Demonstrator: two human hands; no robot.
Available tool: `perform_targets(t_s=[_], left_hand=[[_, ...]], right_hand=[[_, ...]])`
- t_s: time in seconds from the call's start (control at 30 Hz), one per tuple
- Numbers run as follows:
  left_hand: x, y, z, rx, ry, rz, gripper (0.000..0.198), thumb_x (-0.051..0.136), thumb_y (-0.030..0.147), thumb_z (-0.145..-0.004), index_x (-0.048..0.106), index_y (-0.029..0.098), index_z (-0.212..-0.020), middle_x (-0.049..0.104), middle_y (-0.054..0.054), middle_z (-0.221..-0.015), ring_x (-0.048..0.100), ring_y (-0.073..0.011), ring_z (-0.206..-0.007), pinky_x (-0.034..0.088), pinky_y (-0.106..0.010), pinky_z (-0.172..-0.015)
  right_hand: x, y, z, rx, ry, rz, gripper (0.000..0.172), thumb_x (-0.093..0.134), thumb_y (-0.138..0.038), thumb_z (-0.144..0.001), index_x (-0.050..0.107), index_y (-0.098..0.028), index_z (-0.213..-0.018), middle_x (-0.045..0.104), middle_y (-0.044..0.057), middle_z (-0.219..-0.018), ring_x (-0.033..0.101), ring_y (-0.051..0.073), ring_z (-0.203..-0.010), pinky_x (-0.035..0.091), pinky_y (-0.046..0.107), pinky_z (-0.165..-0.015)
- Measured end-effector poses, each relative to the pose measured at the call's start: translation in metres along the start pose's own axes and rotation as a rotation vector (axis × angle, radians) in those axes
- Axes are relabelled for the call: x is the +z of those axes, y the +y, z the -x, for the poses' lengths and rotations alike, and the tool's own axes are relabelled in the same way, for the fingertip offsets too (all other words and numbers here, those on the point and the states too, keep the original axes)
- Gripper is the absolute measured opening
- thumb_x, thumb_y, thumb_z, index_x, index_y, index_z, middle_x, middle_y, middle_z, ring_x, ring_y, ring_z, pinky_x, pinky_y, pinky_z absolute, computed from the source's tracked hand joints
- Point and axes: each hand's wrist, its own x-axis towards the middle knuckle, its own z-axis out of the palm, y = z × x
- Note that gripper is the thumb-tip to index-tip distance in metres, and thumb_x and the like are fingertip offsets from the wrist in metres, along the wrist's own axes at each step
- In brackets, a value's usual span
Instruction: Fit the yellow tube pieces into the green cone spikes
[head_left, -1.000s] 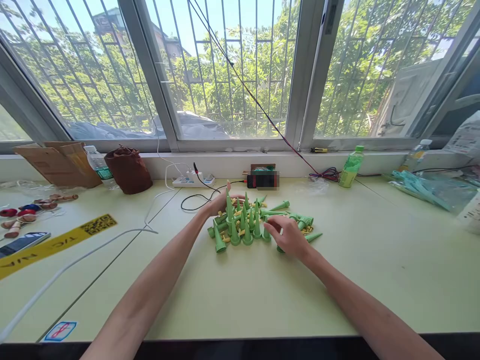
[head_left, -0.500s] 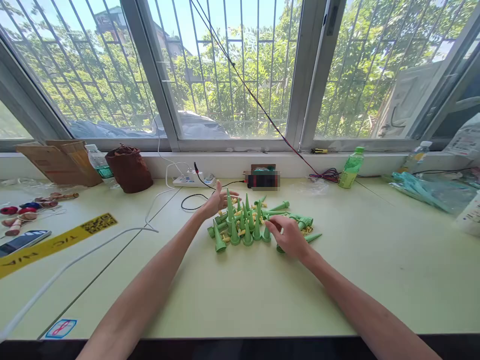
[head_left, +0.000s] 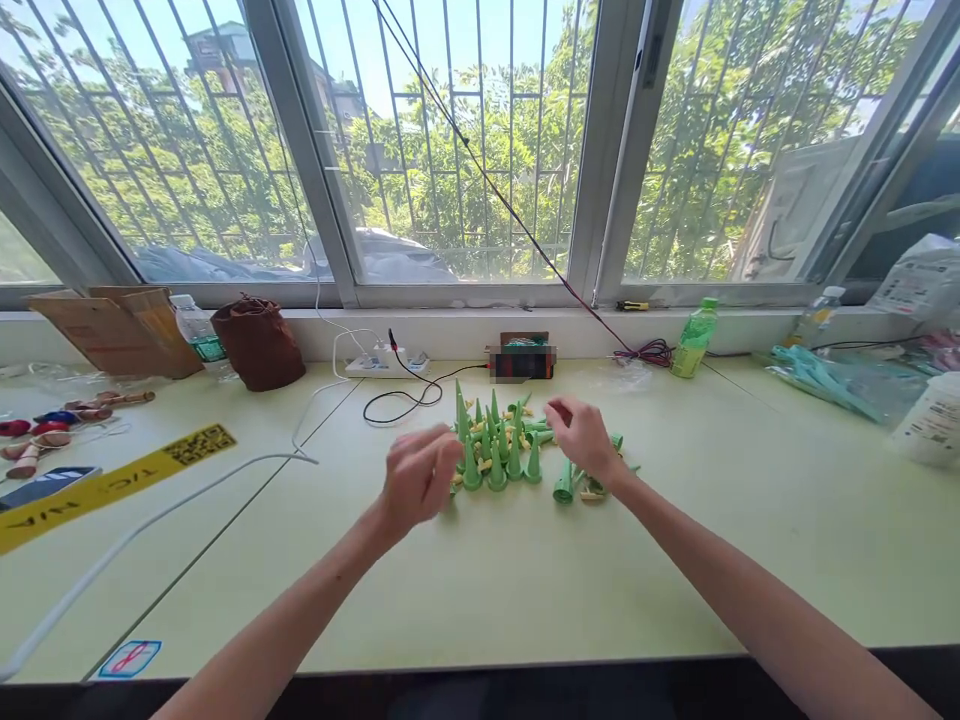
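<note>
A pile of green plastic cones [head_left: 495,450] mixed with small yellow pieces lies mid-table; several cones stand upright in a row at its front. My left hand [head_left: 418,480] hovers in front of the pile's left end. It is smeared by motion and its fingers look curled. My right hand [head_left: 583,437] is raised over the right side of the pile with its fingers bent downward and together. Whether anything is in them is hidden. A single green cone [head_left: 563,486] lies just under my right wrist.
At the back are a power strip [head_left: 386,363] with a black cable, a small box [head_left: 521,360] and a green bottle [head_left: 691,340]. A brown pouch [head_left: 257,342], cardboard [head_left: 112,325] and a yellow tape strip [head_left: 112,485] sit left. Plastic bags [head_left: 832,375] lie right.
My left hand left the far left side of the pile and swung back toward me. My right hand lifted from the front cones and moved farther over the pile.
</note>
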Motion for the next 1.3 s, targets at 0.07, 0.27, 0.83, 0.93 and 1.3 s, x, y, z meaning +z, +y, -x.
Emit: perform_targets(t_s=[0.07, 0.27, 0.83, 0.93, 1.3], left_hand=[[0.011, 0.027, 0.005, 0.239, -0.275, -0.018, 0.051, 0.04, 0.057, -0.09, 0.052, 0.025, -0.052, 0.05, -0.005, -0.051, 0.046, -0.0147, -0.044, 0.041, -0.032, -0.046], [0.082, 0.076, 0.003, 0.756, -0.401, -0.124, 0.047, 0.035, 0.033, -0.099, 0.053, 0.022, -0.057, 0.047, -0.001, -0.051, 0.037, -0.0102, -0.039, 0.028, -0.028, -0.036], [0.117, 0.061, 0.019, 0.64, -0.426, 0.021, 0.027, 0.04, 0.0, -0.083, 0.057, 0.014, -0.099, 0.06, -0.013, -0.112, 0.056, -0.0198, -0.101, 0.05, -0.028, -0.078], [0.119, 0.055, 0.018, 0.621, -0.425, 0.039, 0.029, 0.042, -0.004, -0.074, 0.057, 0.014, -0.09, 0.06, -0.011, -0.108, 0.055, -0.0193, -0.098, 0.048, -0.028, -0.08], [0.122, 0.044, 0.023, 0.466, -0.591, 0.013, 0.03, 0.042, -0.002, -0.065, 0.061, 0.018, -0.076, 0.061, 0.001, -0.07, 0.052, -0.01, -0.057, 0.03, -0.025, -0.054]], right_hand=[[0.006, 0.008, -0.021, -0.002, -0.11, 0.126, 0.024, 0.043, -0.019, -0.092, 0.066, -0.015, -0.096, 0.072, 0.007, -0.082, 0.065, 0.017, -0.07, 0.047, 0.027, -0.069], [0.033, 0.032, -0.087, -0.081, -0.445, 0.294, 0.051, 0.045, 0.005, -0.075, 0.068, -0.02, -0.114, 0.071, 0.005, -0.116, 0.066, 0.017, -0.1, 0.049, 0.023, -0.082], [0.019, 0.062, -0.066, -0.109, -0.561, 0.502, 0.04, 0.052, -0.011, -0.088, 0.063, -0.019, -0.126, 0.069, 0.009, -0.122, 0.064, 0.023, -0.111, 0.047, 0.029, -0.092], [0.003, 0.066, -0.053, -0.117, -0.481, 0.491, 0.036, 0.051, -0.015, -0.091, 0.062, -0.015, -0.125, 0.067, 0.012, -0.125, 0.062, 0.023, -0.115, 0.044, 0.03, -0.098], [-0.017, 0.074, -0.029, -0.097, -0.426, 0.462, 0.028, 0.051, -0.009, -0.09, 0.07, -0.016, -0.109, 0.072, 0.01, -0.11, 0.065, 0.02, -0.105, 0.045, 0.027, -0.093]])
